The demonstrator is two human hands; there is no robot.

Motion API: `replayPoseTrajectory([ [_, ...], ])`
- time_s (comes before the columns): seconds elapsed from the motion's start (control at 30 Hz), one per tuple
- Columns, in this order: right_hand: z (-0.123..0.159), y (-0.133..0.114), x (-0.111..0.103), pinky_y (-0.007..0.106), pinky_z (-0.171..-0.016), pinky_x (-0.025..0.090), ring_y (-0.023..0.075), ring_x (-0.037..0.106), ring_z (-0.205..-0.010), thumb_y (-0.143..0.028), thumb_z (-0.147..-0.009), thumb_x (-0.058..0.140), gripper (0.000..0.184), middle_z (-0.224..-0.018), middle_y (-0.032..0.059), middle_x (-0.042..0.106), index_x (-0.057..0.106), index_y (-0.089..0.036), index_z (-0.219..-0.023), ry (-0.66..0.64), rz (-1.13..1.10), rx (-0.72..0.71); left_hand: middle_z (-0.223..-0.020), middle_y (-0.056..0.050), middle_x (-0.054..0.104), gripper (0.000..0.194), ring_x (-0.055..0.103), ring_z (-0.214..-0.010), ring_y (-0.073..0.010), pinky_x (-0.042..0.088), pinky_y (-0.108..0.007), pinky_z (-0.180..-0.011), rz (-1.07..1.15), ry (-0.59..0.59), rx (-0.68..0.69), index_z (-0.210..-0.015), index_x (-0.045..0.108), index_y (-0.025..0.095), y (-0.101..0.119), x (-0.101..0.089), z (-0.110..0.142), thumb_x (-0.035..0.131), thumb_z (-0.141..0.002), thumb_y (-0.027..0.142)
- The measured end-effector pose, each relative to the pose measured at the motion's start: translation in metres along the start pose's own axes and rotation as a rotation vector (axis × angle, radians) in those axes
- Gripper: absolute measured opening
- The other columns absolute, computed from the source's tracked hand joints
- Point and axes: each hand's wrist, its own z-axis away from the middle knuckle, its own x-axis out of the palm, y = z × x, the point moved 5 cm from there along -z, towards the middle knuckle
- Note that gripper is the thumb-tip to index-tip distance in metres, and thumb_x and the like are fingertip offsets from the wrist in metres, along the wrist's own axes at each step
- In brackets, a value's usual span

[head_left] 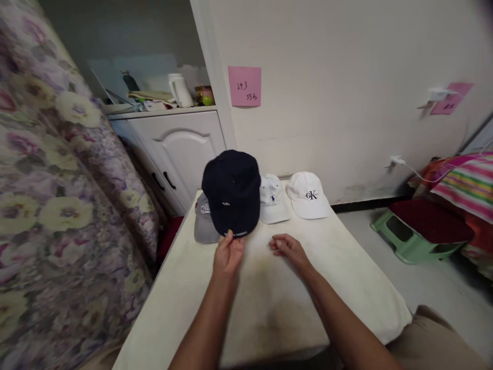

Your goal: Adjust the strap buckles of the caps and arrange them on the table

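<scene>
A dark navy baseball cap (234,190) is held up over the table by its brim, pinched between the thumb and fingers of my left hand (229,253). Behind it, a grey cap (204,228) with pale lettering lies partly hidden on the table. To the right rest a pale cap (274,200) with a small dark emblem and a white cap (308,195) marked with dark letters. My right hand (288,249) hovers above the cloth in front of these two, apart from them. Its fingers are curled together, and nothing shows in them.
The caps lie on a table with a cream cloth (346,288), stained near the front. A floral curtain (69,205) hangs at left beside a white cabinet (185,149). A white jug (179,90) stands on the cabinet ledge. At right is a green stool (400,239).
</scene>
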Motion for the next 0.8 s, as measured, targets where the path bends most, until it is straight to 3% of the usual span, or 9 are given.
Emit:
replayPoseTrajectory([
  [0.07,0.006,-0.02,0.001,0.042,-0.095,0.052,0.0274,0.065,-0.114,-0.056,-0.077,0.071,0.055,-0.121,0.0152,0.07,0.063,-0.02,-0.117,-0.066,-0.122,-0.05,-0.105,-0.004,0.078,0.037,0.072,-0.102,-0.0185,0.056,-0.031,-0.096,-0.013,-0.01,-0.059,-0.116,0.068,0.024,-0.028,-0.012,0.024,0.058,-0.088,0.003],
  [0.17,0.015,-0.053,-0.004,0.045,-0.105,0.046,0.0297,0.055,-0.129,-0.065,-0.076,0.068,0.066,-0.139,0.0129,0.06,0.06,-0.024,-0.127,-0.111,-0.288,-0.138,-0.11,-0.002,0.077,0.045,0.07,-0.108,-0.0203,0.054,-0.031,-0.098,-0.036,-0.073,-0.167,-0.117,0.068,0.028,-0.065,-0.024,0.056,0.073,-0.079,0.006],
  [0.27,0.019,-0.079,-0.017,0.047,-0.103,0.048,0.0319,0.057,-0.125,-0.069,-0.071,0.069,0.067,-0.131,0.0113,0.065,0.064,-0.025,-0.121,-0.061,-0.31,-0.178,-0.114,0.001,0.076,0.047,0.065,-0.118,-0.0196,0.05,-0.029,-0.104,-0.092,-0.155,-0.244,-0.117,0.067,0.031,-0.091,-0.029,0.08,0.079,-0.076,0.012],
  [0.4,0.024,-0.106,-0.036,0.045,-0.105,0.047,0.0301,0.06,-0.121,-0.054,-0.074,0.074,0.047,-0.118,0.008,0.072,0.068,-0.024,-0.11,0.008,-0.325,-0.233,-0.114,0.0,0.076,0.035,0.058,-0.127,-0.024,0.045,-0.033,-0.109,-0.145,-0.206,-0.324,-0.103,0.073,0.03,-0.114,-0.023,0.097,0.083,-0.071,0.018],
  [0.5,0.031,-0.116,-0.045,0.046,-0.106,0.046,0.0315,0.061,-0.12,-0.051,-0.071,0.077,0.047,-0.114,0.009,0.073,0.069,-0.023,-0.107,0.009,-0.258,-0.216,-0.116,-0.004,0.075,0.036,0.061,-0.123,-0.026,0.044,-0.037,-0.109,-0.143,-0.206,-0.385,-0.101,0.074,0.025,-0.123,-0.016,0.103,0.085,-0.068,0.014],
  [0.63,0.045,-0.116,-0.056,0.049,-0.1,0.05,0.0338,0.066,-0.112,-0.055,-0.068,0.077,0.051,-0.108,0.0103,0.074,0.069,-0.022,-0.106,-0.031,-0.235,-0.18,-0.107,-0.007,0.076,0.034,0.07,-0.101,-0.0214,0.05,-0.034,-0.098,-0.157,-0.239,-0.439,-0.102,0.073,0.017,-0.121,-0.011,0.105,0.081,-0.071,0.009],
  [0.8,0.055,-0.111,-0.072,0.047,-0.092,0.055,0.0336,0.068,-0.106,-0.051,-0.069,0.076,0.044,-0.103,0.0102,0.075,0.068,-0.022,-0.101,-0.003,-0.23,-0.155,-0.1,-0.007,0.076,0.032,0.07,-0.09,-0.0196,0.055,-0.029,-0.084,-0.115,-0.252,-0.413,-0.105,0.073,0.016,-0.101,-0.006,0.092,0.08,-0.076,0.025],
])
